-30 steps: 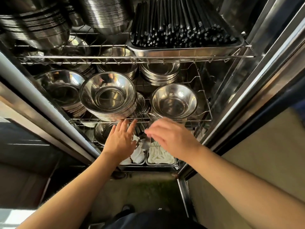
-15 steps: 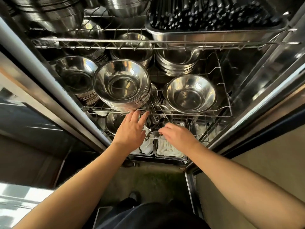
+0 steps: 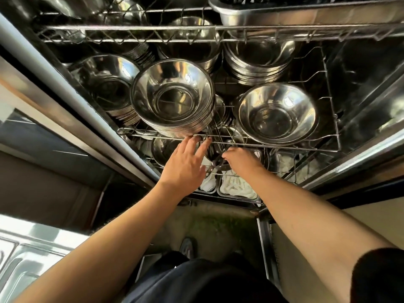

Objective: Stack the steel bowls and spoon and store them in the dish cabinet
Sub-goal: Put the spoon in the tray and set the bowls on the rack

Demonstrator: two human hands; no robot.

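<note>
I lean into the open cabinet (image 3: 369, 119), both arms out toward the lower rack. Over the past second my right hand (image 3: 241, 159) has dropped from the front rail of the middle rack (image 3: 284, 147) to beneath it, and the whole view has closed in on the shelves. My left hand (image 3: 185, 164) has barely shifted: fingers (image 3: 204, 146) spread and flat, tips touching that same front rail, just below the tall bowl stack (image 3: 172, 99). It grips nothing.

My right hand is curled, knuckles up, and closed around something thin and dark that I take to be the spoon (image 3: 215, 167). Only a short stretch shows, between the two hands, so I cannot be sure what it is or how firm the hold is.

The change suggests the bowls are already in place, stacked on the middle rack beside a single bowl (image 3: 276, 114), and that the spoon is the last piece going in. I judge the task near its end.

What shows of the spoon runs diagonally, its long axis sloping from my right fingers down and left toward my left palm. Which end is the head I cannot tell; it is hidden under my hand. It sits over the white-filled trays (image 3: 238, 185) on the lower rack, above them and not yet set down as far as I can see.
</note>
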